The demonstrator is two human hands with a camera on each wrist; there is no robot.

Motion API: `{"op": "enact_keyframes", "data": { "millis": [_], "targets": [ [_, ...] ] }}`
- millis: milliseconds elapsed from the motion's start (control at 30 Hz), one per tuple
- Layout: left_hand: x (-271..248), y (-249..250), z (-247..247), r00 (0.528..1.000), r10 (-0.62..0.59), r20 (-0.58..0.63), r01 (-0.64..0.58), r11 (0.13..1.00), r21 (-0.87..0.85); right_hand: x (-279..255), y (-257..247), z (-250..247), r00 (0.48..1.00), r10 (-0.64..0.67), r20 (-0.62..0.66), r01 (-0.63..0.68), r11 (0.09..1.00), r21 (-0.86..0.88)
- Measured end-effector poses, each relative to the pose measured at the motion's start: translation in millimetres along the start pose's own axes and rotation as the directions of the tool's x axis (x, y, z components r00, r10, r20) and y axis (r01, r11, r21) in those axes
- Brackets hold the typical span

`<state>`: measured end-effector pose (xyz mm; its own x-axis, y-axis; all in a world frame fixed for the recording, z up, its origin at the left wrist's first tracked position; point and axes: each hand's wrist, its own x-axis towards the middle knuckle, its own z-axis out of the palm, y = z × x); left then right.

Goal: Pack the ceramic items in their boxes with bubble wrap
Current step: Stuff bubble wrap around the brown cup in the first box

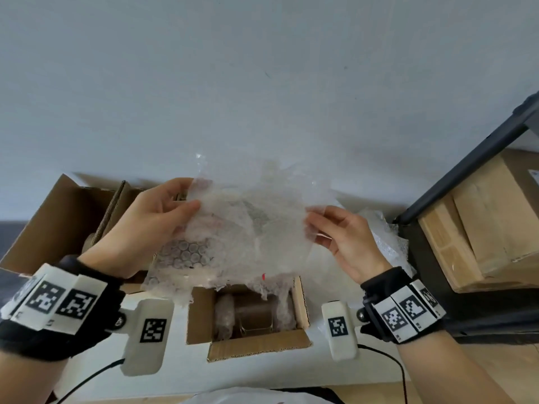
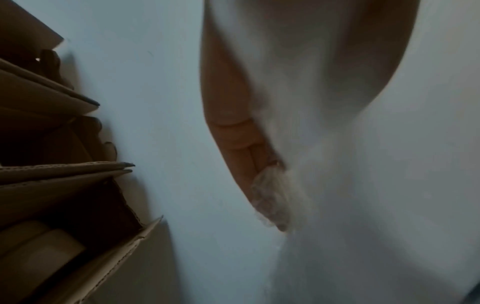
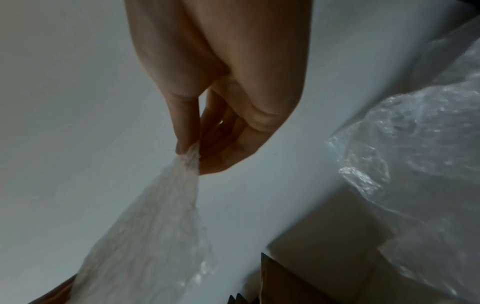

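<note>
Bubble wrap (image 1: 248, 228), a crumpled translucent sheet, is held spread in the air above the small open box (image 1: 248, 319) that stands on the white table (image 1: 318, 371); the left hand (image 1: 145, 225) pinches the sheet's left edge between thumb and fingers, and the right hand (image 1: 344, 240) pinches its right edge, as the right wrist view confirms at the fingertips (image 3: 187, 148); neither hand is free. Inside the small box lies a brownish, rounded item (image 1: 250, 316) with wrap already tucked at both of its sides; whether it is ceramic cannot be told. Judged from this, the first item is seated and padded at the sides, and the held sheet is probably meant as the top layer; the box flaps are not yet folded shut. A larger open carton (image 1: 58, 223) at the left, with a cardboard divider, shows a pale rounded object (image 2: 39, 253) in the left wrist view, seemingly unwrapped and so still to be packed. More loose wrap (image 1: 382, 231) lies at the right, beside a dark shelf (image 1: 466, 158) holding closed cartons (image 1: 478, 228).
</note>
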<state>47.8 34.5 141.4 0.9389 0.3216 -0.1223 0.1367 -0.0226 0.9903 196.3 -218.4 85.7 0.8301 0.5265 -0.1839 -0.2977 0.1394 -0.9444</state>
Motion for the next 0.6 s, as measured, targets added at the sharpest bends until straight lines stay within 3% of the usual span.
{"op": "enact_keyframes", "data": {
  "millis": [100,233,333,400,500,533,600],
  "targets": [
    [1.3,-6.5,-4.3,1.000,-0.018,-0.024,0.018,1.000,0.002,-0.1,-11.5,4.9,0.999,-0.053,-0.006,0.053,0.998,-0.044],
    [2.1,-8.4,-0.2,0.999,-0.004,-0.050,-0.003,0.992,-0.126,0.6,-22.5,8.4,0.998,-0.034,0.049,0.039,0.993,-0.108],
    [-1.1,-3.4,2.7,0.991,0.075,-0.108,-0.091,0.984,-0.156,-0.9,-16.8,10.1,0.998,-0.029,0.054,0.038,0.985,-0.169],
    [-2.8,-0.8,4.3,0.975,0.163,-0.148,-0.176,0.981,-0.078,-1.3,-11.0,13.4,0.996,-0.092,-0.002,0.089,0.968,-0.234],
    [-4.8,3.5,7.9,0.971,0.212,-0.110,-0.203,0.975,0.090,-2.0,-10.8,20.8,0.962,-0.272,-0.011,0.226,0.821,-0.524],
    [-5.7,5.6,10.2,0.973,0.217,-0.083,-0.206,0.972,0.116,-2.8,-13.5,25.1,0.950,-0.308,0.051,0.278,0.764,-0.582],
    [-8.6,11.3,15.8,0.970,0.244,-0.027,-0.237,0.961,0.142,-4.1,-17.9,35.4,0.946,-0.253,0.201,0.323,0.733,-0.599]
  ]
}}
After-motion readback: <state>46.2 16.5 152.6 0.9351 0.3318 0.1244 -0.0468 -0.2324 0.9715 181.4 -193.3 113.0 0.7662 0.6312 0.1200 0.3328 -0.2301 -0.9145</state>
